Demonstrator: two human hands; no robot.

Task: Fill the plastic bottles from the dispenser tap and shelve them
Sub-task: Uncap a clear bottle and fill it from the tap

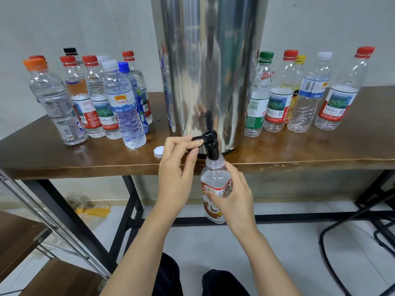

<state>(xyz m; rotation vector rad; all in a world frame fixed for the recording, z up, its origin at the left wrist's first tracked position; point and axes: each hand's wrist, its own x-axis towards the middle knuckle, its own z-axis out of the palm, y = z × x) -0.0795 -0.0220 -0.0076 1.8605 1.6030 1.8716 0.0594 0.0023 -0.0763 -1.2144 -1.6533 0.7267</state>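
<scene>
A tall steel dispenser point(209, 60) stands on the brown table point(299, 150), its black tap point(210, 144) jutting over the front edge. My left hand point(177, 174) pinches the tap's lever between thumb and fingers. My right hand point(233, 195) grips an uncapped clear bottle point(214, 184) with a red and white label, its mouth right under the spout. The bottle looks nearly full. Its white cap point(158, 151) lies on the table left of the tap.
Several capped bottles holding water point(124, 103) stand left of the dispenser; several capped, empty-looking bottles point(305, 97) stand on the right. A wooden shelf unit with a metal frame point(42, 242) is at lower left. Black chair legs point(346, 231) are at right.
</scene>
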